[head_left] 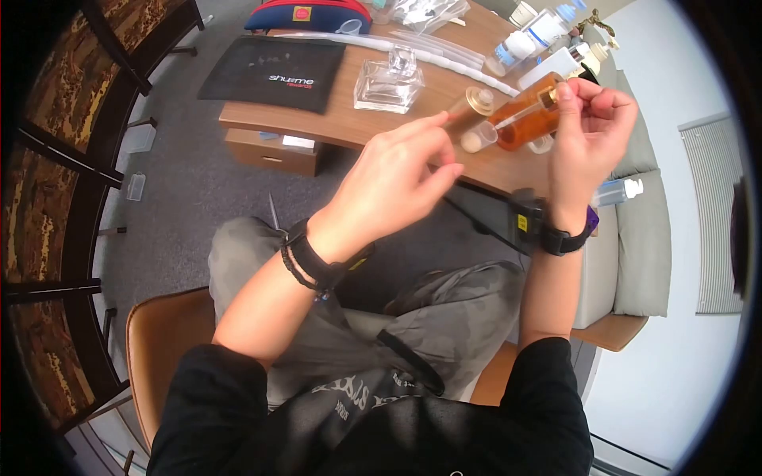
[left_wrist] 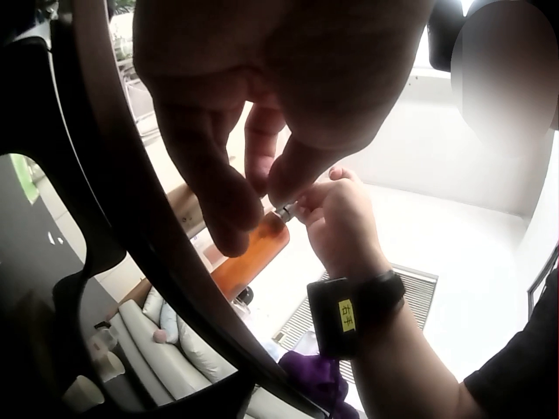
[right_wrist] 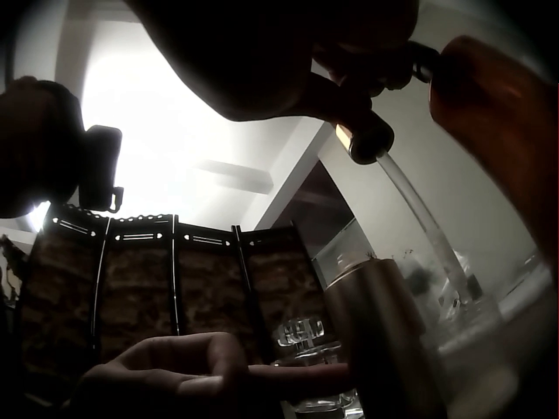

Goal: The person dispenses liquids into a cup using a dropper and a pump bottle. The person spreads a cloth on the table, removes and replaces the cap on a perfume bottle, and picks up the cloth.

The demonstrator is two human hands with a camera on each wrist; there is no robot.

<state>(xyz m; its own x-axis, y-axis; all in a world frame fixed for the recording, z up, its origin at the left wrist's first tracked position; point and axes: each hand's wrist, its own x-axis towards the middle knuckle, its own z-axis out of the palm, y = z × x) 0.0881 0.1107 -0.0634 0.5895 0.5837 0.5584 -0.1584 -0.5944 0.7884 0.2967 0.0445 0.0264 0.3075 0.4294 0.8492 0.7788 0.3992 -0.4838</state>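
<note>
Near the table's front edge, my right hand (head_left: 591, 127) pinches a gold-collared dropper (head_left: 548, 96) between thumb and fingers. Its clear tube (right_wrist: 419, 209) slants down, the tip over a small clear cup (head_left: 479, 137) with something pale in it. My left hand (head_left: 397, 174) reaches toward a brownish bottle (head_left: 466, 113) with a gold neck; its fingers are loosely bent, and one fingertip lies at the bottle's side in the right wrist view. Right behind the dropper stands a large amber bottle (head_left: 528, 115), also seen beyond the left fingers in the left wrist view.
A clear glass perfume bottle (head_left: 389, 86) stands left of the brownish bottle, beside a black pouch (head_left: 274, 75). Further back lie a blue and red case (head_left: 309, 14) and a white strip (head_left: 413, 51). Several bottles, including a white one (head_left: 548, 67), crowd the right back.
</note>
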